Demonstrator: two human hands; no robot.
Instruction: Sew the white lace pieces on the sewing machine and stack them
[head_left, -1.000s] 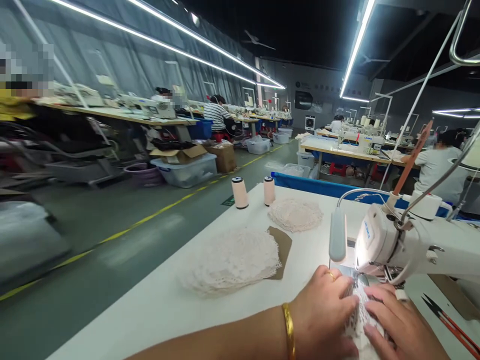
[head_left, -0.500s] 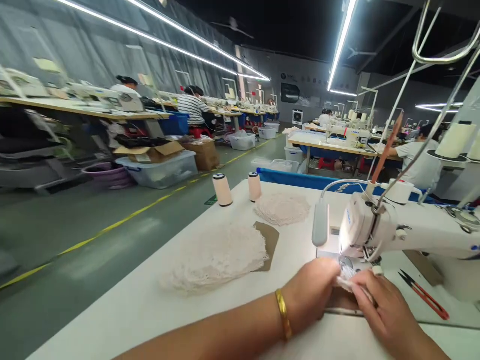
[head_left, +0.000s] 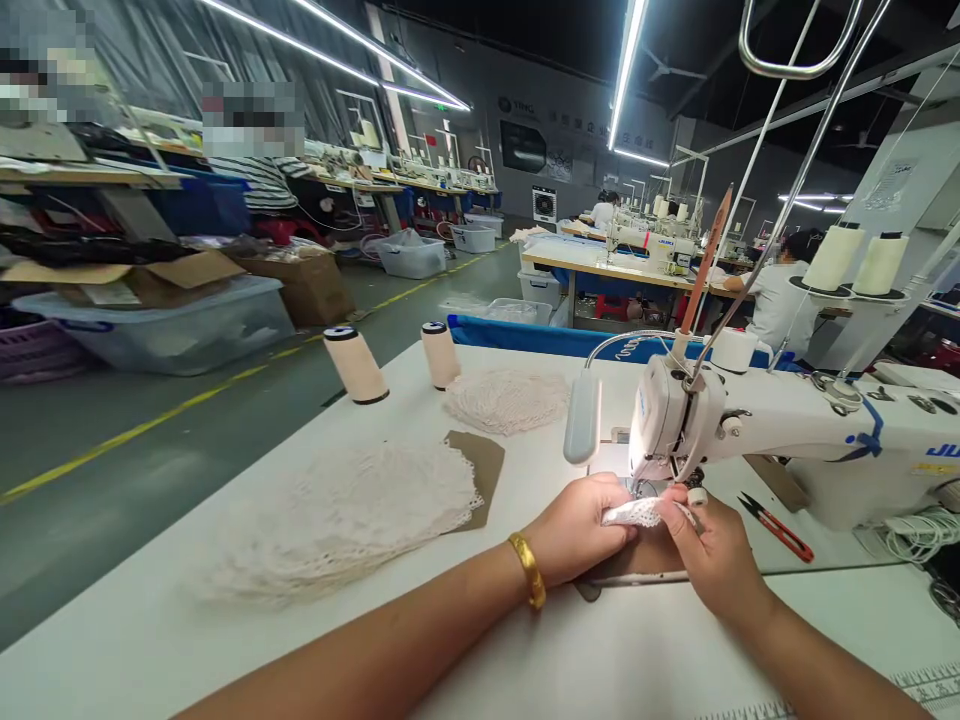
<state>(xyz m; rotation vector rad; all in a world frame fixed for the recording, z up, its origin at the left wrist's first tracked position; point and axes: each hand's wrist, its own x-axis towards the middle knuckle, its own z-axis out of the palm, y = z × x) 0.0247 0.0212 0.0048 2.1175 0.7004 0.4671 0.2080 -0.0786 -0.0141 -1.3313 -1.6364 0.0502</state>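
Observation:
My left hand and my right hand both pinch a small piece of white lace just in front of the needle of a white sewing machine. A gold bangle sits on my left wrist. The lace piece is lifted slightly off the machine bed, stretched between the two hands. To the left on the white table lies a large stack of round lace pieces on brown card, with a smaller stack behind it.
Two cream thread cones stand at the table's far edge. Red-handled snips lie right of the machine head. Two more cones sit on the thread stand. Other people sew at benches beyond the aisle, among storage bins and cartons.
The view has swung right and down. My hands went from lying flat on the lace under the presser foot to pinching it, folded small, and lifting it in front of the needle.

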